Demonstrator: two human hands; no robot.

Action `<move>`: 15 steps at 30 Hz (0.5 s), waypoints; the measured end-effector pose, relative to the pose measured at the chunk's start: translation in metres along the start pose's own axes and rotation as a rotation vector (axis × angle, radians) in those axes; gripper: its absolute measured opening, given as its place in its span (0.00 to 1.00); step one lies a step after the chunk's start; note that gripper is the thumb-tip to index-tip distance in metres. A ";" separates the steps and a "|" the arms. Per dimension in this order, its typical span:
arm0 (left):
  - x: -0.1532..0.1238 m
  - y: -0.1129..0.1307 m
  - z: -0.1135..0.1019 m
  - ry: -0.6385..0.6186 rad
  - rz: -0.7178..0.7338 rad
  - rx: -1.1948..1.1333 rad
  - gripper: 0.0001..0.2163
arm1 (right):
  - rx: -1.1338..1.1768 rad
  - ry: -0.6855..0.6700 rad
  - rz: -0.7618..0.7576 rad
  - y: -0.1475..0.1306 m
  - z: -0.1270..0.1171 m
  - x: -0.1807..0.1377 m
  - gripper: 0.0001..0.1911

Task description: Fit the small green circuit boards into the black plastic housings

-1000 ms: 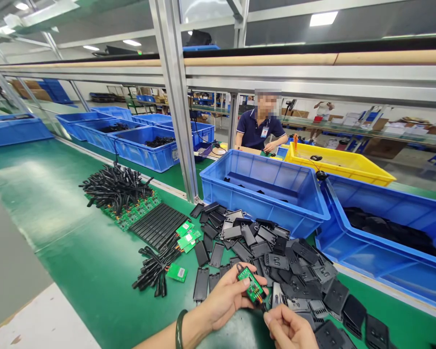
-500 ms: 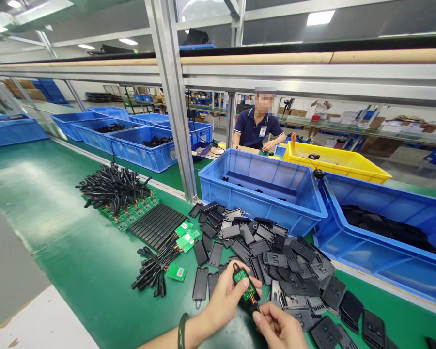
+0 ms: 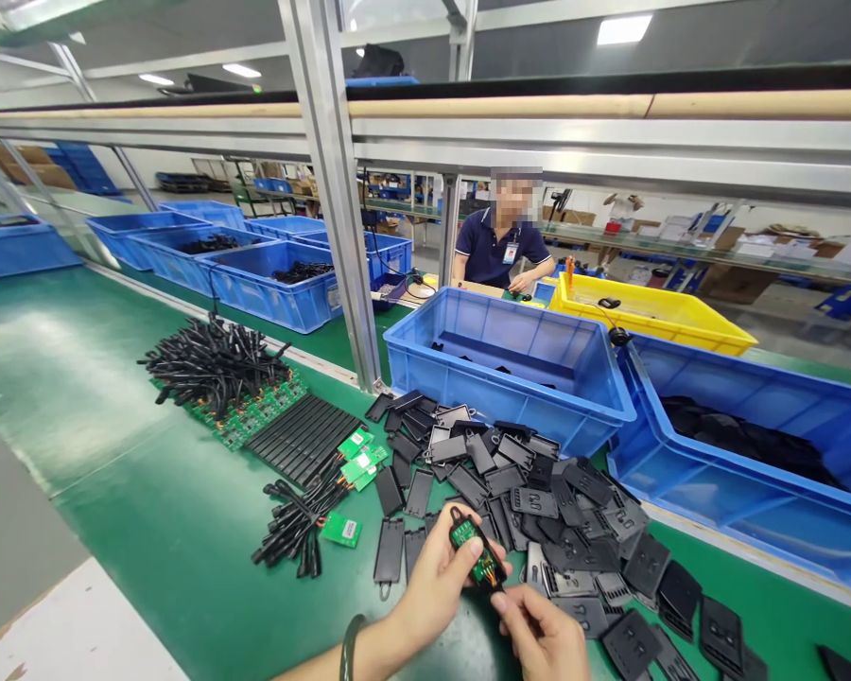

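Observation:
My left hand (image 3: pixel 443 567) grips a black plastic case half with a green circuit board (image 3: pixel 477 558) lying in it, thumb pressed on the board. At the case's lower end, where orange and other thin wires show, my right hand (image 3: pixel 543 629) pinches the black cable, mostly hidden by the fingers. Right of my hands lie piled black case covers (image 3: pixel 596 530); beyond them are loose black case trays (image 3: pixel 468 487). To the left are several green boards with black cables (image 3: pixel 302 520).
A black ribbed stack (image 3: pixel 304 435) and a heap of cabled boards (image 3: pixel 217 369) sit on the green table. Blue bins (image 3: pixel 511 383) line the far edge, with a metal post (image 3: pixel 333 189) between them. A co-worker (image 3: pixel 503 246) sits opposite, beside a yellow bin (image 3: pixel 659 317).
The wires at the case's lower end now sit closer in to the case. My right hand has shifted slightly left and stays on the cable. The view has moved a little.

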State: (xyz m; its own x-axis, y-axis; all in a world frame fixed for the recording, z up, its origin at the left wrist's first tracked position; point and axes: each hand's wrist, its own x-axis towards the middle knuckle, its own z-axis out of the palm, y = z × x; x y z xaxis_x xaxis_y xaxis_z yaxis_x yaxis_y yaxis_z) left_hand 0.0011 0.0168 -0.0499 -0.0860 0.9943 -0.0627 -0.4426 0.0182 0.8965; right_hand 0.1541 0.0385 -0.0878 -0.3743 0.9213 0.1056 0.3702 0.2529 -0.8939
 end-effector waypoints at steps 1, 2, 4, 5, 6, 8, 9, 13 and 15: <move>-0.001 0.001 0.000 0.007 -0.002 -0.003 0.17 | 0.025 -0.035 -0.001 0.000 0.000 0.001 0.23; -0.001 0.001 0.001 0.009 0.000 -0.002 0.17 | 0.048 -0.065 -0.005 0.000 -0.001 0.001 0.23; -0.003 0.003 0.002 0.003 0.019 0.016 0.17 | 0.071 -0.090 -0.027 -0.003 -0.001 0.000 0.23; -0.004 0.004 0.003 -0.002 0.035 0.032 0.16 | 0.069 -0.075 -0.035 -0.005 0.000 -0.001 0.22; -0.004 0.005 0.004 -0.006 0.051 0.047 0.16 | 0.062 -0.040 -0.037 -0.007 0.000 -0.002 0.21; -0.004 0.005 0.005 -0.008 0.064 0.051 0.16 | 0.051 0.044 -0.032 -0.012 0.002 -0.005 0.20; -0.004 0.005 0.005 -0.005 0.055 0.036 0.16 | 0.052 0.078 -0.028 -0.014 0.003 -0.006 0.20; -0.004 0.002 0.005 0.024 -0.021 -0.043 0.17 | 0.075 0.124 -0.015 -0.021 0.005 -0.007 0.19; -0.004 0.000 0.005 0.046 -0.035 -0.069 0.17 | 0.075 0.141 -0.003 -0.024 0.005 -0.007 0.19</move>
State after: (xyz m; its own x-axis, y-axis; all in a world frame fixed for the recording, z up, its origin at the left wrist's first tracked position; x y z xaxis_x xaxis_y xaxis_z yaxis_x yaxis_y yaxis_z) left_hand 0.0058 0.0130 -0.0475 -0.1098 0.9873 -0.1147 -0.5060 0.0438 0.8614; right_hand 0.1438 0.0251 -0.0694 -0.2500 0.9542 0.1643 0.3024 0.2382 -0.9229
